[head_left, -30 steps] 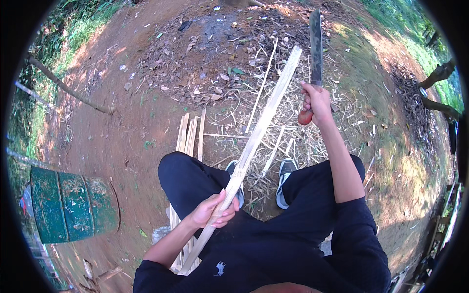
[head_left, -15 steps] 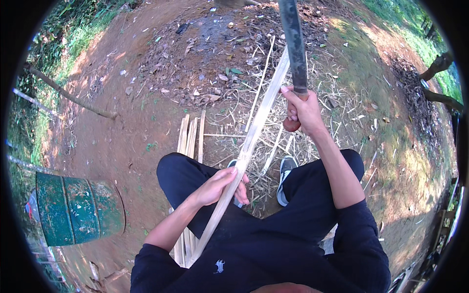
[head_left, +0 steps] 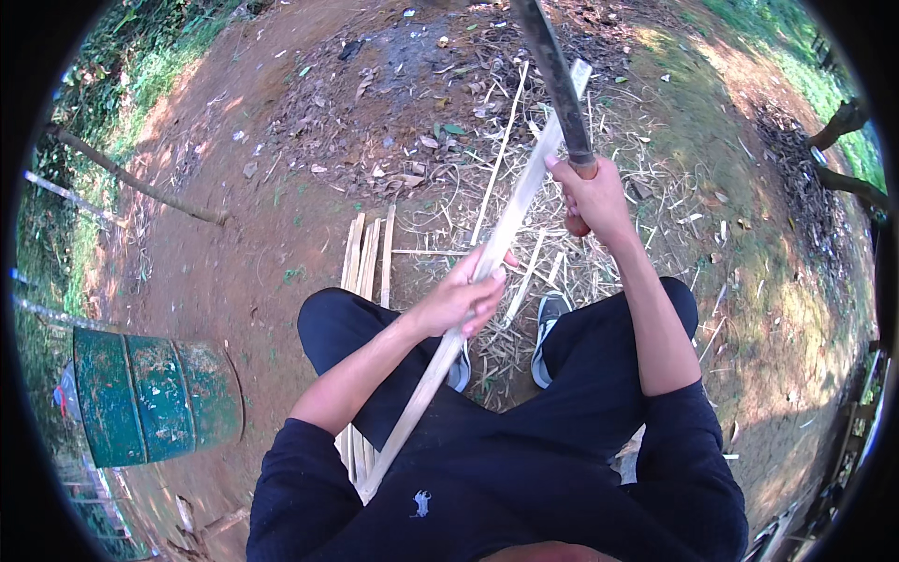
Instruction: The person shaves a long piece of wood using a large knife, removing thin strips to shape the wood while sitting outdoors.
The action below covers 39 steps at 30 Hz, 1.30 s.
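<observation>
My left hand (head_left: pixel 465 294) is wrapped round the middle of a long pale wooden strip (head_left: pixel 518 206), which looks like split bamboo. The strip slants from beside my left hip up to the far right. My right hand (head_left: pixel 597 199) grips the reddish-brown handle of a machete (head_left: pixel 562 94). Its long dark blade points away from me and crosses in front of the strip near the far end. My right thumb lies close to the strip; I cannot tell whether it touches.
Several pale strips (head_left: pixel 363 258) lie on the ground beside my left knee. Shavings (head_left: pixel 496 365) litter the earth between my shoes. A green metal drum (head_left: pixel 154 398) lies to the left, with a thin trunk (head_left: pixel 140 178) farther off. Dry leaves (head_left: pixel 384 169) cover the ground ahead.
My left hand has moved up along the strip and now closes round it. The strip's far end has shifted right and shows past the blade. The machete has tilted leftward at its far end.
</observation>
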Available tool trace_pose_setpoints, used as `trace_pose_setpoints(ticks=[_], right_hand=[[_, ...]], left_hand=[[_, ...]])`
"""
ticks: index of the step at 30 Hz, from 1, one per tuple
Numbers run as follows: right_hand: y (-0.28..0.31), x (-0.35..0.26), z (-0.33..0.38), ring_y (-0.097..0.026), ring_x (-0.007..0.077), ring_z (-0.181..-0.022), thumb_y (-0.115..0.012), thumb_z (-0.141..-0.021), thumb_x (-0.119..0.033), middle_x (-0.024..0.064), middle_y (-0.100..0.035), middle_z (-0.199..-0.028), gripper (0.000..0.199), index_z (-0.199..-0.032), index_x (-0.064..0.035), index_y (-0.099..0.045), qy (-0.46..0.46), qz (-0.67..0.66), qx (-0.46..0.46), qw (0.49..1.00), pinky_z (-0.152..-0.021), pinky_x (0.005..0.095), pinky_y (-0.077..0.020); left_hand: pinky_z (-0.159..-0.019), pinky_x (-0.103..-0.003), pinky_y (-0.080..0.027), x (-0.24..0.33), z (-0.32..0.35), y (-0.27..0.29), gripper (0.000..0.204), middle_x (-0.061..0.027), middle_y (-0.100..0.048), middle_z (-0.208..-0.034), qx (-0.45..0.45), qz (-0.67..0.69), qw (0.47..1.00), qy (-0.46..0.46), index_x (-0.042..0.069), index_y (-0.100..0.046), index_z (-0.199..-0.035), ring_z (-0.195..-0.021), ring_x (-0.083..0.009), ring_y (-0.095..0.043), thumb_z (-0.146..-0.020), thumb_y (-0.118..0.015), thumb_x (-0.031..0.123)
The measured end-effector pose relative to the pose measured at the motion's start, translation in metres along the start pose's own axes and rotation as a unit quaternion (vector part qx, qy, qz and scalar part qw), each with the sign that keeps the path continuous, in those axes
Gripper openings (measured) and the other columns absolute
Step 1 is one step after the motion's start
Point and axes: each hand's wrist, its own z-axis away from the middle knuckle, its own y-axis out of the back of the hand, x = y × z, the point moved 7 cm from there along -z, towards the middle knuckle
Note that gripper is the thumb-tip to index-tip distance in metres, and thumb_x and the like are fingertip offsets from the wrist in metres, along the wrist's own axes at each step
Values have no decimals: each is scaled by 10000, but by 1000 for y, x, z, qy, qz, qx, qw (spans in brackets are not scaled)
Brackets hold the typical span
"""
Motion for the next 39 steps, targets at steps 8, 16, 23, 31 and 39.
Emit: trace_pose_setpoints(ticks=[8, 16, 23, 31, 39], right_hand=[[-33, -1, 27, -491, 144, -437, -713, -822, -163, 63, -468, -511, 238, -695, -29, -563, 153, 275, -23, 949, -466, 374, -384], [-93, -6, 57, -612, 367, -559, -703, -700, -96, 152, -570, -596, 189, -694, -39, -523, 274, 357, -88, 889, -513, 467, -472], [-112, 11, 60, -628, 366, -574, -703, -682, -115, 132, -607, -640, 194, -757, -56, -534, 270, 424, -122, 856, -526, 464, -500], [-115, 28, 53, -635, 338, -566, -740, -658, -154, 111, -622, -639, 215, -788, -70, -589, 276, 426, -102, 856, -530, 454, -500], [-100, 13, 50, -620, 303, -521, -720, -626, -103, 82, -600, -599, 174, -746, -84, -595, 352, 409, -50, 840, -493, 419, -480]], left_hand=[[-393, -204, -329, 14, -15, 39, 266, -18, -471, -799, 12, 148, 986, -77, -10, -494, -1187, -510, -62, -429, -936, -555, 55], [-408, -236, -342, -16, 5, 51, 198, -9, -504, -796, -3, 76, 996, 35, 13, -491, -1104, -494, -73, -434, -939, -583, 73], [-431, -239, -345, -8, 15, 54, 733, -25, -490, -842, 137, 7, 991, -1, 58, -180, -1406, -502, -47, -425, -813, -591, -73], [-422, -239, -376, -8, 10, 58, 537, -25, -526, -836, 178, -56, 982, -38, 83, -318, -1282, -499, -49, -451, -848, -616, -25], [-409, -220, -370, -6, 2, 48, 270, -83, -618, -854, 97, 58, 994, -9, 51, -439, -1143, -504, -88, -484, -919, -588, 43]])
